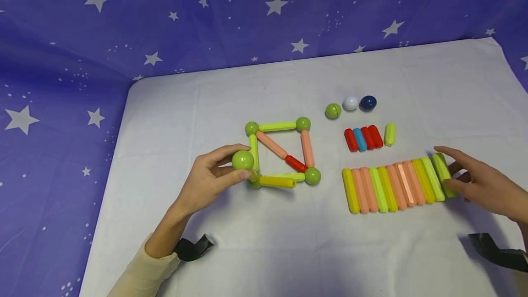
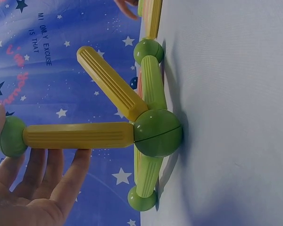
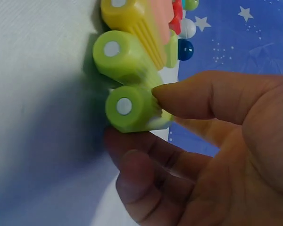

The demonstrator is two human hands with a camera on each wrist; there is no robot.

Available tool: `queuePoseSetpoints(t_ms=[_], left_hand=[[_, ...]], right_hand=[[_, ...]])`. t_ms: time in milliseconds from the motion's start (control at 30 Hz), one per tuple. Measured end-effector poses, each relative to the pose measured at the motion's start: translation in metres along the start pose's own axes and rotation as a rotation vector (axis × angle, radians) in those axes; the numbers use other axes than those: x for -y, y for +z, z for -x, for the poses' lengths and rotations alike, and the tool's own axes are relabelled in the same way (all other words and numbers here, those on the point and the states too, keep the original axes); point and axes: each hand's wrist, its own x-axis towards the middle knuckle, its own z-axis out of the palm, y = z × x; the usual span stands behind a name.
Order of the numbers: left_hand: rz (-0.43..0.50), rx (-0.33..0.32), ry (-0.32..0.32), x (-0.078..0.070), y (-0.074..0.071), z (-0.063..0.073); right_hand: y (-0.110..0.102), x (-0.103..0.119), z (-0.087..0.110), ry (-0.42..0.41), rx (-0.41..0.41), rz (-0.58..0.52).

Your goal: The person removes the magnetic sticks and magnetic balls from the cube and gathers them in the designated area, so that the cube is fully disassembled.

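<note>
My left hand [image 1: 208, 180] grips a green ball [image 1: 243, 160] between thumb and fingers. The ball tops an upright yellow magnetic rod [image 2: 80, 135], whose lower end meets a green corner ball [image 2: 158, 133] of a flat frame. From that corner ball a second yellow rod [image 1: 278, 182] juts up at a slant, its far end free. Green and pink rods form the frame's sides, with a pink rod [image 1: 272, 145] and short red rod [image 1: 296, 164] across it. At the row's right end, my right hand [image 1: 488, 187] pinches a light green rod [image 3: 132, 108], slightly apart from its neighbour.
A row of yellow, pink and green rods [image 1: 392, 184] lies on the white table [image 1: 288, 242]. Behind it are short red and blue rods [image 1: 360, 140], a short green rod [image 1: 389, 134], and green, white [image 1: 351, 103] and dark blue balls [image 1: 368, 102]. Starry cloth [image 1: 206, 22] hangs beyond.
</note>
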Motion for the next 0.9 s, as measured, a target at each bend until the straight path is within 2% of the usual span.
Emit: queuePoseSetpoints(t_ms=[367,633,767,900], left_hand=[[0.007,-0.006,-0.009,0.0002,0.0002,0.0001],[0.011,-0.007,-0.009,0.0002,0.0004,-0.0002],[0.016,-0.008,-0.007,0.0004,0.0005,0.0],[0.017,-0.006,-0.006,0.0002,0.0,0.0005]], right_hand=[[-0.0021,0.0027,-0.0021,0.059,0.04,0.017],[0.0006,-0.0006,-0.0026,0.071,0.028,0.034],[0.0006,0.0,-0.0029,0.064,0.001,0.048],[-0.0023,0.0063,0.0,0.065,-0.079,0.083]])
